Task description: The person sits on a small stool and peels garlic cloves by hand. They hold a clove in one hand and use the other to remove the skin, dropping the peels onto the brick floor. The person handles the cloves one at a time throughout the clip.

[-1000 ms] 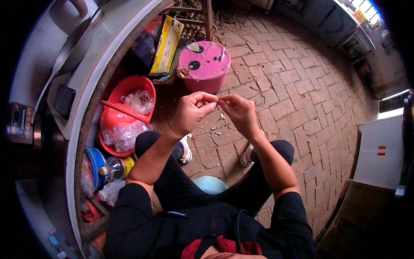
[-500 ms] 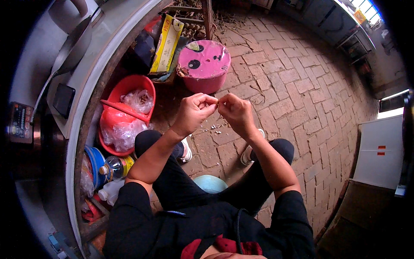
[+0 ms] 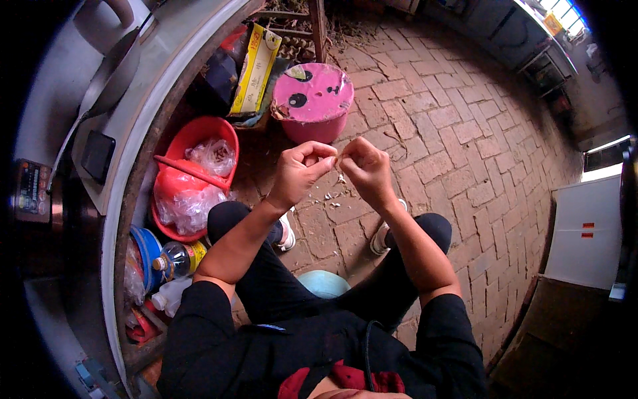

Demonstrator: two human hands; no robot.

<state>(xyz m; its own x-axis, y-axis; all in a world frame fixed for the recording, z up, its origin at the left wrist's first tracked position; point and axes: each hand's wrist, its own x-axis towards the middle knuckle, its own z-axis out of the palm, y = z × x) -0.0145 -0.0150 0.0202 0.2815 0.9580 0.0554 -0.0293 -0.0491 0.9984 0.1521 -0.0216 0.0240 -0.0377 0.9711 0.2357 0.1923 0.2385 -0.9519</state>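
My left hand [image 3: 298,174] and my right hand [image 3: 367,174] are held close together in front of me, above the floor between my feet. Both are closed in a pinch, thumb against curled fingers. A small pale piece [image 3: 339,161] shows at the right fingertips, too small to name. Whatever sits in the left fingertips is hidden by the fingers. Just under the right fingers is a white flake [image 3: 341,179]. Several whitish scraps [image 3: 334,204] lie scattered on the bricks below.
A pink round stool [image 3: 319,100] stands just beyond my hands. On the left are a red basket [image 3: 229,136] with plastic bags, a yellow box [image 3: 258,70], an oil bottle [image 3: 176,259] and a counter [image 3: 169,86]. A light-blue rounded thing [image 3: 324,284] is between my legs.
My fingertips have drawn slightly apart, the left index finger curling more. A white flake now shows below the right fingers.
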